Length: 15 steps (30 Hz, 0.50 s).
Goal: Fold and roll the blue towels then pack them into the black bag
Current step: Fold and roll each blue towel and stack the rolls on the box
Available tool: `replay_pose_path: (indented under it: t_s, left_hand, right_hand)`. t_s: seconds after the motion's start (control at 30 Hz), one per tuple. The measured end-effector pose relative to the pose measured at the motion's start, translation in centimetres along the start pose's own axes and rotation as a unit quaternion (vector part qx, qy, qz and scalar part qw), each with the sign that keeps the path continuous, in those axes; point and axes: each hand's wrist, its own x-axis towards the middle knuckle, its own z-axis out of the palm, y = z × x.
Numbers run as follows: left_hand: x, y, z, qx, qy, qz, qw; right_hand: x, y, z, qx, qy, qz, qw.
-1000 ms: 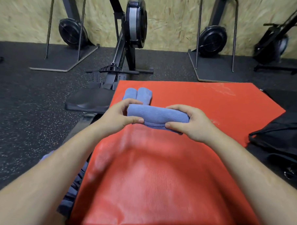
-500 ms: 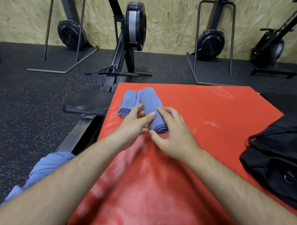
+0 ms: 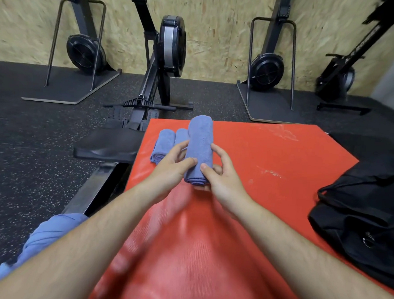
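Note:
A rolled blue towel (image 3: 200, 147) points away from me above the red mat (image 3: 269, 166). My left hand (image 3: 170, 166) grips its near left side, thumb on top. My right hand (image 3: 222, 177) holds its near right side, thumb on the roll and fingers around it. Two more rolled blue towels (image 3: 164, 143) lie side by side on the mat just left of the held roll, partly hidden by it and my left hand. The black bag (image 3: 364, 215) sits at the mat's right edge.
A loose blue cloth (image 3: 45, 240) lies on the floor at lower left. A rowing machine (image 3: 153, 84) with its black seat (image 3: 108, 143) runs along the mat's left side. More black machines stand against the wooden wall behind.
The rolled towel was held crosswise in both hands a second ago. It has been turned lengthwise and brought next to the two rolls at the mat's far left.

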Motion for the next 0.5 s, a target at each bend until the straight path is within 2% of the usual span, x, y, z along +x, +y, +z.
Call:
replay_pose_path:
  t_s: [0.13, 0.23, 0.4, 0.5]
  left_hand:
    - [1.9, -0.4, -0.5, 0.085, 0.008, 0.017, 0.996]
    - [3.1, -1.3, -1.5, 0.16, 0.015, 0.017, 0.987]
    - [6.4, -4.1, -4.2, 0.329, 0.063, 0.064, 0.94]
    - [7.7, -5.3, -5.8, 0.412, 0.092, 0.041, 0.905]
  right_hand:
    - [2.2, 0.4, -0.3, -0.019, 0.023, -0.014, 0.999]
    - [4.1, 1.1, 0.3, -0.018, 0.056, 0.02, 0.998]
    - [9.4, 3.5, 0.6, -0.12, 0.151, 0.02, 0.981]
    - [11.8, 3.1, -0.1, -0.228, 0.19, 0.04, 0.954]
